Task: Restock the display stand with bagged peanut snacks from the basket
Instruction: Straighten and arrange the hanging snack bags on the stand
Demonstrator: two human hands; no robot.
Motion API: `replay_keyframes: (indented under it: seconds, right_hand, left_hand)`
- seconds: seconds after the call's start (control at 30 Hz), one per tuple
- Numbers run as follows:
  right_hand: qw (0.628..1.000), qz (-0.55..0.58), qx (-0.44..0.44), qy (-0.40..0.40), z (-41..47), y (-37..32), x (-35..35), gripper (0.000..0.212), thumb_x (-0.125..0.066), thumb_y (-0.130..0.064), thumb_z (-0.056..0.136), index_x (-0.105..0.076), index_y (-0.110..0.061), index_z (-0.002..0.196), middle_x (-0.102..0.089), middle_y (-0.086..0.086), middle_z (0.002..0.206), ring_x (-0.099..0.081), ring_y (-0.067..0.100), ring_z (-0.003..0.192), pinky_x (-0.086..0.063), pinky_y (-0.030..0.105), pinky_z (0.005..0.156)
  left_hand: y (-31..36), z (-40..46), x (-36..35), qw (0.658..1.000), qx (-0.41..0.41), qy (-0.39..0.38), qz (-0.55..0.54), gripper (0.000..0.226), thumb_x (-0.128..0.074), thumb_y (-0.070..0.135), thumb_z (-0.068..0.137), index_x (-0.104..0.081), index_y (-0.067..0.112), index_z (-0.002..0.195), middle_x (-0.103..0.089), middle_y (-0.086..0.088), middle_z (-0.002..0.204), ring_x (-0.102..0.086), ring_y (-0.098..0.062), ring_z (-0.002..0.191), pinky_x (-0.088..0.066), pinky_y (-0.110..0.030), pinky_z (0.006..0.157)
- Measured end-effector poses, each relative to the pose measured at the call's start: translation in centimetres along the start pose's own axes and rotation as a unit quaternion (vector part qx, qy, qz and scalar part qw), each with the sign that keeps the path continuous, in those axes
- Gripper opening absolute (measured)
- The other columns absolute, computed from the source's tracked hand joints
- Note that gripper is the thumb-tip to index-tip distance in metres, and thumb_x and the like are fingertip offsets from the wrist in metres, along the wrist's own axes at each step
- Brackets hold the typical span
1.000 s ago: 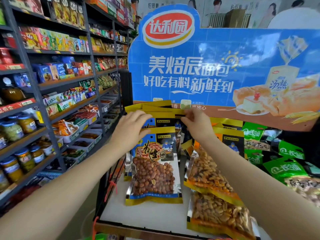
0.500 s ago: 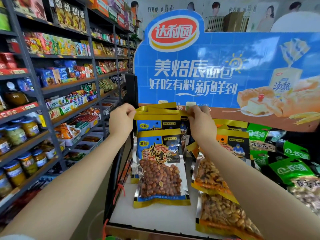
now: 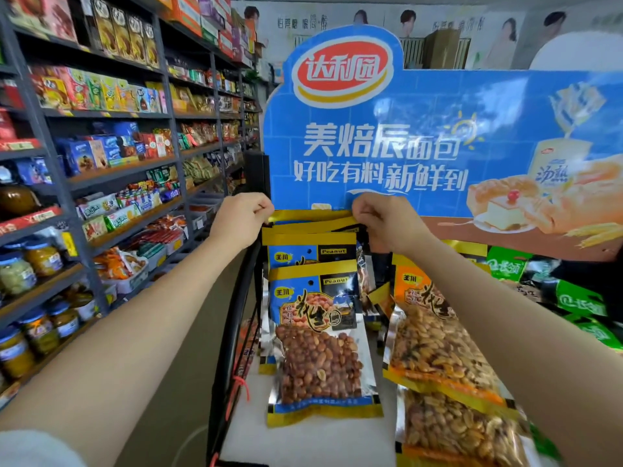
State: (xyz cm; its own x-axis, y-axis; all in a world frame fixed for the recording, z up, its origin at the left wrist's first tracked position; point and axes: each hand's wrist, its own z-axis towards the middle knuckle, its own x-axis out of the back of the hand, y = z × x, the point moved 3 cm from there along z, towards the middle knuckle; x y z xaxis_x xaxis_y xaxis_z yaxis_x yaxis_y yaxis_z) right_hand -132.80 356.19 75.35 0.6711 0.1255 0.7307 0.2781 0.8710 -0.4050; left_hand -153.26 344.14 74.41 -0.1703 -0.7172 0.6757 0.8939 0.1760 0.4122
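Observation:
A stack of blue-and-yellow peanut bags leans at the back of the display stand, under the blue signboard. My left hand pinches the left top corner of the rear bags and my right hand pinches the right top corner. In front of them lies another blue peanut bag, flat on the stand's white surface. Orange peanut bags lie overlapped under my right forearm. The basket is out of sight.
Grey store shelving packed with snacks and jars runs along the left, across a narrow aisle. A big blue bread signboard rises behind the stand. Green snack bags lie at the right. The stand's black frame edges its left side.
Both hands went from spread fingers over the bags to closed pinches on the rear bags' top corners, and the bags' tops now sit higher against the signboard.

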Motion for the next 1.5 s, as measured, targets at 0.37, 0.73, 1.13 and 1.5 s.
replay_keyframes:
  seconds: [0.37, 0.73, 1.13, 1.5]
  right_hand:
    - [0.980, 0.072, -0.174, 0.064, -3.4, 1.9, -2.4, 0.020, -0.056, -0.022, 0.092, -0.056, -0.004, 0.101, -0.061, 0.006, 0.088, -0.057, 0.022, 0.080, -0.045, 0.028, 0.063]
    - [0.964, 0.075, -0.257, 0.010, -5.6, 3.1, -6.5, 0.021, -0.038, -0.011, 0.098, -0.058, -0.007, 0.096, -0.058, 0.012, 0.086, -0.050, 0.024, 0.068, -0.034, 0.027, 0.052]
    - [0.966, 0.119, -0.227, 0.027, -5.1, 2.2, -6.5, 0.033, -0.035, -0.009, 0.097, -0.060, -0.007, 0.118, -0.065, 0.012, 0.102, -0.059, 0.023, 0.080, -0.047, 0.030, 0.066]
    - [0.942, -0.015, -0.270, -0.197, -9.3, 0.1, -8.0, 0.031, -0.064, -0.024, 0.085, -0.053, 0.000, 0.103, -0.057, 0.014, 0.090, -0.058, 0.027, 0.075, -0.046, 0.031, 0.056]
  left_hand:
    - [5.2, 1.1, -1.2, 0.909, -0.226, -0.027, 0.350, 0.021, -0.041, 0.020, 0.098, -0.055, 0.006, 0.105, -0.062, -0.011, 0.102, -0.053, -0.030, 0.101, -0.041, -0.038, 0.070]
    - [4.5, 0.8, -1.6, 0.933, -0.216, -0.025, 0.288, 0.020, -0.045, 0.017, 0.097, -0.058, 0.002, 0.097, -0.062, -0.016, 0.095, -0.052, -0.034, 0.092, -0.033, -0.037, 0.064]
    - [3.8, -2.8, -2.7, 0.921, -0.285, -0.029, 0.263, 0.013, -0.065, 0.010, 0.083, -0.067, 0.002, 0.093, -0.066, -0.017, 0.084, -0.062, -0.036, 0.076, -0.048, -0.042, 0.061]
    - [4.1, -5.0, -3.9, 0.926, -0.237, -0.152, 0.251, 0.058, -0.050, 0.047, 0.089, -0.041, 0.013, 0.134, -0.044, -0.005, 0.135, -0.048, -0.023, 0.117, -0.049, -0.038, 0.082]
